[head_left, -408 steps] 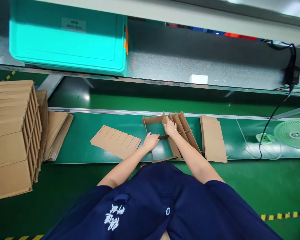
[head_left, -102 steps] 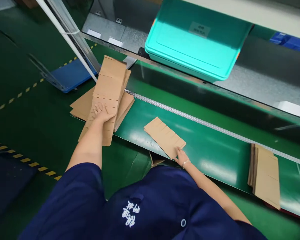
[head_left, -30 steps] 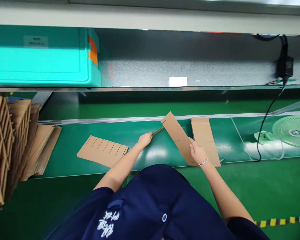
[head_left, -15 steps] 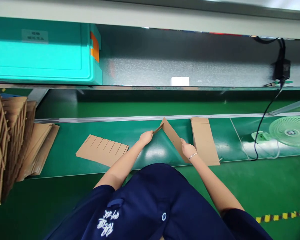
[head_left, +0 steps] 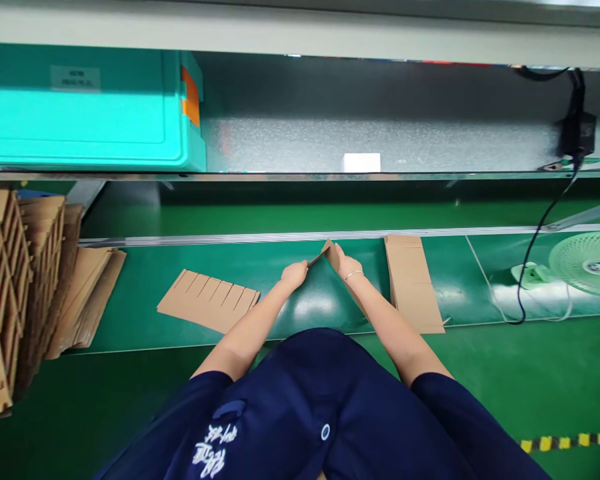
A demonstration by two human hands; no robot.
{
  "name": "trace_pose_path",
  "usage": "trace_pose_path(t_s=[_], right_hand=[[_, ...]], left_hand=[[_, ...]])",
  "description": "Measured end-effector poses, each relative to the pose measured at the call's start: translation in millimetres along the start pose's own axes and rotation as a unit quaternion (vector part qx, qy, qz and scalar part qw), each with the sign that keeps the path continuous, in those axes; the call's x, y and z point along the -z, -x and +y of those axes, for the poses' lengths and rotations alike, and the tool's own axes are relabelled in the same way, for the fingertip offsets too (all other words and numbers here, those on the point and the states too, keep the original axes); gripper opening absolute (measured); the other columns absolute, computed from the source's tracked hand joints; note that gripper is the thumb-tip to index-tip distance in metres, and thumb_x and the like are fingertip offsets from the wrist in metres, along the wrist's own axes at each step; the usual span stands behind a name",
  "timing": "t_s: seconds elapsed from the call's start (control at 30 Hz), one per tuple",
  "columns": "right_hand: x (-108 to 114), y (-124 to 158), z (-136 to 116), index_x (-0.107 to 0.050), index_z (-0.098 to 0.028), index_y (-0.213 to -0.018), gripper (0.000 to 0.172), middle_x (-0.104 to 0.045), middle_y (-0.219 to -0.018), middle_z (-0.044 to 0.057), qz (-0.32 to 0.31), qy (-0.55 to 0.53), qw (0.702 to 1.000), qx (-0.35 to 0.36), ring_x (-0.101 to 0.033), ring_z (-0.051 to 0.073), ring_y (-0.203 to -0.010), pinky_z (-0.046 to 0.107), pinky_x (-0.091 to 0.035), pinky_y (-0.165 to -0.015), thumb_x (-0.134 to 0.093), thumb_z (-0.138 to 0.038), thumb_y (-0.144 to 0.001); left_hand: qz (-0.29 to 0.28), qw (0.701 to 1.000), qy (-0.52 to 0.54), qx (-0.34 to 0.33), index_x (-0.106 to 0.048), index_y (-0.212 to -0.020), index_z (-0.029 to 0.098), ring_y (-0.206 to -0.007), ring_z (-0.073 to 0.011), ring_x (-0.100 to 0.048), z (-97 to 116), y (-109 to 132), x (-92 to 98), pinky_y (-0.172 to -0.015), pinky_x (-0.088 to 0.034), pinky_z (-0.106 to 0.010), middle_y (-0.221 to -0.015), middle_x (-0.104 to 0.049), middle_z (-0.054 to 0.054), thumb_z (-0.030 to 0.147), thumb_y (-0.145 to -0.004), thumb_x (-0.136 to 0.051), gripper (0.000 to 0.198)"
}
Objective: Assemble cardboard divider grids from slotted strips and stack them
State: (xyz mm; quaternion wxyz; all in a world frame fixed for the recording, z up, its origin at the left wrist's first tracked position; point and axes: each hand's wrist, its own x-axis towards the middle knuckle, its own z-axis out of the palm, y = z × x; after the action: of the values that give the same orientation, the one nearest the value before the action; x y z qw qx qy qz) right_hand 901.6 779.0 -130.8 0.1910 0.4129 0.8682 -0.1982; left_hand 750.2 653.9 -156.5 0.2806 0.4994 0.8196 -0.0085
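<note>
A piece of brown cardboard [head_left: 329, 251] stands on the green bench in front of me, angled like a peak with its corner pointing away. My left hand [head_left: 295, 274] pinches the end of its short left arm. Near the corner, my right hand [head_left: 347, 264] is closed on the longer right arm, and my wrist and forearm hide most of that side. Left of my left forearm lies a slotted cardboard sheet [head_left: 207, 297], its cuts facing away from me. A stack of cardboard strips [head_left: 414, 280] sits just right of my right forearm.
Assembled cardboard dividers [head_left: 3, 300] and loose cardboard sheets [head_left: 87, 290] pile up at the left. A green fan [head_left: 593, 265] and black cable [head_left: 530, 247] are at the right. The shelf above holds a teal box [head_left: 115, 113] and a small white box [head_left: 361, 163].
My right hand has slid up the right arm of the cardboard, from its lower part to near the corner. My left hand keeps its hold. The view has shifted slightly.
</note>
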Motion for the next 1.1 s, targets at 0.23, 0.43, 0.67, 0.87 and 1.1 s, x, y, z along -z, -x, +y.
trace_pose_path(t_s=[0.23, 0.43, 0.67, 0.87, 1.1], right_hand=[[-2.3, -28.2, 19.4, -0.009, -0.023, -0.147, 0.066, -0.053, -0.127, 0.015, 0.013, -0.087, 0.994, 0.068, -0.054, 0.024, -0.112, 0.037, -0.039, -0.093, -0.041, -0.035, -0.091], [-31.8, 28.1, 144.7, -0.020, 0.001, -0.141, 0.075, -0.027, -0.141, 0.031, 0.152, -0.054, 0.947, -0.276, -0.027, 0.036, -0.131, 0.051, -0.029, -0.101, -0.046, -0.043, -0.086], [-56.5, 97.2, 171.3, -0.045, -0.005, -0.129, 0.044, -0.052, -0.123, 0.024, 0.169, -0.032, 0.965, -0.198, -0.051, 0.027, -0.113, 0.036, -0.042, -0.088, -0.040, -0.017, -0.087], [38.8, 164.7, 151.9, -0.049, -0.013, -0.128, 0.044, -0.065, -0.092, 0.020, 0.293, -0.013, 0.925, -0.239, -0.062, 0.026, -0.074, 0.037, -0.044, -0.064, -0.027, -0.026, -0.092], [63.6, 175.6, 36.0, -0.055, -0.019, -0.117, 0.034, -0.069, -0.086, 0.006, 0.221, -0.017, 0.975, -0.020, -0.063, 0.020, -0.069, 0.026, -0.042, -0.059, -0.035, -0.027, -0.091]], left_hand=[[0.013, 1.000, 0.010, 0.005, -0.054, -0.105, 0.018, -0.093, -0.0217, -0.061, -4.6, 0.9, 8.0, -0.074, -0.046, -0.030, -0.101, -0.065, -0.010, 0.030, -0.091, -0.030, 0.030], [0.009, 1.000, 0.012, 0.006, -0.052, -0.106, 0.018, -0.092, -0.0229, -0.062, -3.9, 0.2, 5.3, -0.072, -0.046, -0.031, -0.099, -0.065, -0.012, 0.029, -0.090, -0.031, 0.028], [0.012, 1.000, 0.022, 0.003, -0.052, -0.109, 0.019, -0.094, -0.0229, -0.061, -2.2, 0.0, 6.6, -0.076, -0.046, -0.031, -0.103, -0.064, -0.012, 0.028, -0.090, -0.033, 0.028], [0.024, 0.999, 0.034, -0.007, -0.052, -0.110, 0.018, -0.094, -0.0214, -0.061, -4.7, 2.5, 4.6, -0.077, -0.045, -0.030, -0.104, -0.064, -0.011, 0.029, -0.090, -0.033, 0.029], [0.045, 0.999, 0.015, -0.017, -0.056, -0.105, 0.019, -0.093, -0.0216, -0.061, -6.5, -0.2, -1.7, -0.076, -0.046, -0.030, -0.101, -0.065, -0.009, 0.028, -0.092, -0.030, 0.031]])
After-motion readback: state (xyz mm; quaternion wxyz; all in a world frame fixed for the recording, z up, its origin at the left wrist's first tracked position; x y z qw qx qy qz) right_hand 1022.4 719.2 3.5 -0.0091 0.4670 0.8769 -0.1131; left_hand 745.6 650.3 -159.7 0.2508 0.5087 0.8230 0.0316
